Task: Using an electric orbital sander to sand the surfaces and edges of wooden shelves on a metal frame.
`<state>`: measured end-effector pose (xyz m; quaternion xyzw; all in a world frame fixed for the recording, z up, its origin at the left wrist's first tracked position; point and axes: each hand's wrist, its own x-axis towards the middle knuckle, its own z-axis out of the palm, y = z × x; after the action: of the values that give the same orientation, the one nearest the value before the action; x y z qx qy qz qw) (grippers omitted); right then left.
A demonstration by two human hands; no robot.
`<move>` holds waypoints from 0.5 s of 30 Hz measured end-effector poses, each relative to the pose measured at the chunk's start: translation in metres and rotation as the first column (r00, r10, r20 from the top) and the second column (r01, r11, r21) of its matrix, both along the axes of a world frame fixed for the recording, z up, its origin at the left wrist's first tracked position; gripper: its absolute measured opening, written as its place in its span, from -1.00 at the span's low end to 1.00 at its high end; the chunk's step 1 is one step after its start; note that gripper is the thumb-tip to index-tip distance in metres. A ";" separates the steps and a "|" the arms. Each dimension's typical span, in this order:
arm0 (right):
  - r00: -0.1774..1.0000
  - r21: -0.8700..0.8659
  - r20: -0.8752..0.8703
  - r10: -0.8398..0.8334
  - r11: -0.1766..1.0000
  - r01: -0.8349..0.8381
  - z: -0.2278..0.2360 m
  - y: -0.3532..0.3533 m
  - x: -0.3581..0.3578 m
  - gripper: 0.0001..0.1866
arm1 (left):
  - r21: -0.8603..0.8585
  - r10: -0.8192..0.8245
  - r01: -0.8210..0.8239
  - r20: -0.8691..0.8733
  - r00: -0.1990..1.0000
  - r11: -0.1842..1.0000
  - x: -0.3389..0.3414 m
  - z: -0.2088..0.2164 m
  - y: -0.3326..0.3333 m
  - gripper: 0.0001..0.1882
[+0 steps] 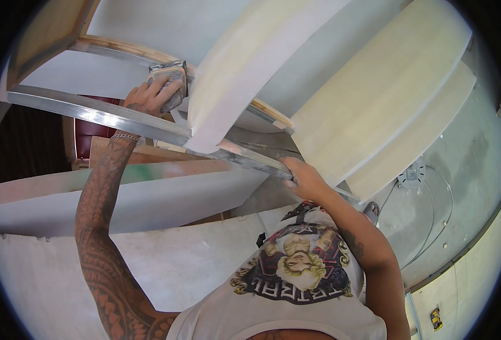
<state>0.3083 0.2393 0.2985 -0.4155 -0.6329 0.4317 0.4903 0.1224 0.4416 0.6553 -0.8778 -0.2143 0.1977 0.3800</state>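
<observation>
Fingers of the left hand [150,98] curl over a dusty grey block [175,97], beside the wooden strip [128,49] and beyond the metal rail [97,115]; the right hand [305,178] grips a narrow bar [256,160]. I judge the block light and firm, slippery with dust, best held across its back. The bar looks stiff; I'd grip its edges.

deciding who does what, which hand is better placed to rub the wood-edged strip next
Probably the left hand: it holds the grey block right by the wood-edged strip. The right hand grips the grey rail, farther off.
</observation>
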 end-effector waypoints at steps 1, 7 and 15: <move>1.000 -0.003 0.001 -0.005 1.000 0.005 -0.001 0.000 0.000 -0.47 | 0.000 0.015 -0.015 -0.004 1.000 1.000 0.002 0.000 -0.001 -0.31; 1.000 -0.027 0.016 0.006 1.000 -0.005 -0.006 0.001 0.000 -0.45 | -0.051 0.028 -0.032 -0.063 0.998 0.998 0.010 -0.004 0.000 -0.31; 1.000 -0.029 0.024 -0.005 1.000 0.006 -0.008 0.001 0.000 -0.41 | -0.062 -0.032 0.030 -0.039 0.999 0.998 0.011 -0.006 -0.001 -0.26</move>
<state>0.3080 0.2407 0.2901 -0.4295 -0.6313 0.4344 0.4777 0.1335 0.4405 0.6497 -0.8882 -0.1869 0.2157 0.3602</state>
